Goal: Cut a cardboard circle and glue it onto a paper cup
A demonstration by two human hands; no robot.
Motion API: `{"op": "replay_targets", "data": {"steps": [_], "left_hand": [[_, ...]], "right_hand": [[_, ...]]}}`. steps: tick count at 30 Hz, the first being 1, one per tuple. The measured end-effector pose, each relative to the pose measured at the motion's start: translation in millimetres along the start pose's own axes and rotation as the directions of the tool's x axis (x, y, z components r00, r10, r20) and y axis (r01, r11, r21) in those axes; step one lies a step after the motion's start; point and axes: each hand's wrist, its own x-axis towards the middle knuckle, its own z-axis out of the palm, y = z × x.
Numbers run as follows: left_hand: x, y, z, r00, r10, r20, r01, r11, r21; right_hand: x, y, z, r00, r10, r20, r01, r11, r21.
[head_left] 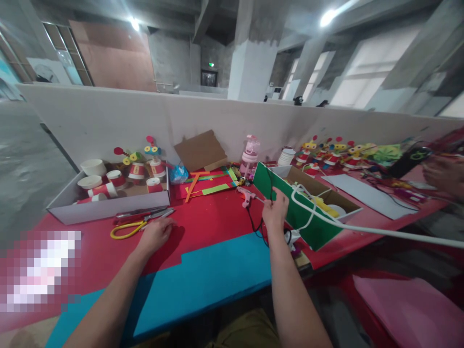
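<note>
My left hand point(158, 235) rests on the red tabletop with its fingers loosely curled in, and nothing shows in it. Just beyond it lie yellow-handled scissors point(127, 230) and a pair of metal tools point(139, 211). Out to the right, my right hand point(276, 209) is closed in a pinch before a green panel point(308, 224). A pink glue gun point(246, 197) is just left of its fingertips, with a thin pale glue stick point(258, 198) reaching from the gun to them. The fingers partly hide the stick's end. A black cord point(256, 226) curves down from the gun.
A white box point(108, 205) of paper cups stands at left. Coloured paper strips point(213, 189) and a pink bottle point(250, 154) are at the back. A white cable point(391, 233) crosses an open box point(350, 211). Blue sheet point(217, 270) lines the front edge. Another person's hand point(444, 174) is far right.
</note>
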Motion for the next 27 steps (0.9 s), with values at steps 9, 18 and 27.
{"op": "replay_targets", "data": {"steps": [9,18,27], "left_hand": [[0,6,-5.1,1.000,0.011,0.030,-0.011,1.000,-0.001],[0,5,-4.8,0.999,0.036,0.031,-0.036,0.999,-0.016],[1,6,-5.3,0.998,0.043,0.047,-0.042,0.999,-0.019]], "right_hand": [[-15,-9,2,0.857,-0.219,0.466,0.432,0.798,-0.421],[-37,-9,43,0.488,-0.204,0.849,0.649,0.735,-0.196],[-3,-7,-4,0.804,0.179,0.567,0.314,0.682,-0.660]]}}
